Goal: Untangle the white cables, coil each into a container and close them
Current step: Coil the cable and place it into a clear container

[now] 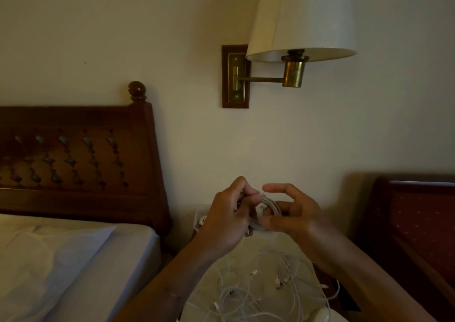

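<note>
Now the fingers of the left hand (229,218) are curling tight round one side of a small coil (269,207) of white cable, and the right hand (293,214) is pinching the other side, thumb in front, index finger sticking out straight above. Both are holding it up over the loose tangle of cables (258,292) lying on the table (268,244) beside the bed (61,260).
</note>
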